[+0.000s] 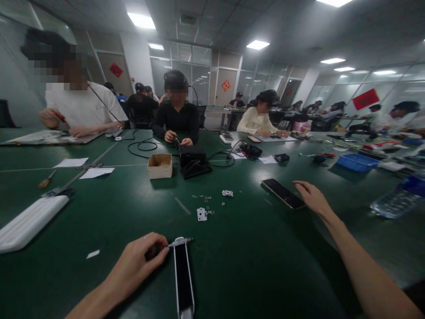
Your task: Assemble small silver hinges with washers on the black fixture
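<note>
Nearest the camera, the left hand (142,257) is curled almost closed, fingertips pinched on something small and dark at the top end of a long black strip in a pale metal frame (183,279) that lies flat on the green table (252,266) and runs back toward the wearer; what exactly the fingers grip is too hidden to tell, though a thin silvery tip pokes out just to the right of them, touching the frame's end bracket; to work this end well, the judgement is that the strip wants steadying, since nothing else pins it, and the pinch should stay low and close to the bracket so the small part does not skid; ahead of this hand and a little to its right lie two small white hinge-like brackets (201,214) among scattered tiny washers and screws (208,200), near but apart, easily swept away by a careless sleeve; farther right, the right hand (314,199) reaches out flat and open, holding nothing, its fingertips touching or just beside the near edge of a dark phone (283,193); beyond, a small cardboard box (160,165) and a black device (194,162) stand side by side, with other people seated across the table.
</note>
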Demonstrator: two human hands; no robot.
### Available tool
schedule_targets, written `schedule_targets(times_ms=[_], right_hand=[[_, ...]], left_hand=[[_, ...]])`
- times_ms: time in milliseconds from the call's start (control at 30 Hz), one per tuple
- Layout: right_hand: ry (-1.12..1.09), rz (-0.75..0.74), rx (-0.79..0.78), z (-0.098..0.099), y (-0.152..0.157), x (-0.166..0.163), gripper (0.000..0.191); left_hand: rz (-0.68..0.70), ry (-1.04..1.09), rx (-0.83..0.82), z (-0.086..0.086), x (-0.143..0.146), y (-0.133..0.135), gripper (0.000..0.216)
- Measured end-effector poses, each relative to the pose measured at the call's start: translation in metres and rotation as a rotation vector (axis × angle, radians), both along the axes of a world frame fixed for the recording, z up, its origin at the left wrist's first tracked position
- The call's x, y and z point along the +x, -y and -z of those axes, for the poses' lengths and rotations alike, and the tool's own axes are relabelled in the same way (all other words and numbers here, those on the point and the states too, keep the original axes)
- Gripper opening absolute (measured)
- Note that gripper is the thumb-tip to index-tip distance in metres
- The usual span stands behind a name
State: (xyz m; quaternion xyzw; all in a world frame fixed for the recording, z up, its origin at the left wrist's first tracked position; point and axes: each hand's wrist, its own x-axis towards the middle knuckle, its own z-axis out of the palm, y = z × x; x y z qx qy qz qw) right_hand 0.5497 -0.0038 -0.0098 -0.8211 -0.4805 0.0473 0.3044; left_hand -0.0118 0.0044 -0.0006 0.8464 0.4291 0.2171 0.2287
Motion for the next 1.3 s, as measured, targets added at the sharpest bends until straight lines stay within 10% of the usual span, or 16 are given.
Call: schedule_targets(times_ms=[467, 1300], right_hand=[[-0.384, 0.01, -0.052, 0.014, 0.002, 0.017, 0.04], [-0.41, 0.049, -0.072, 0.011, 0.002, 0.011, 0.035]], left_hand=[[0.033, -0.023, -0.055, -0.007, -0.001, -0.002, 0.027], [-0.005, 0.051, -0.041, -0.005, 0.001, 0.002, 0.031]])
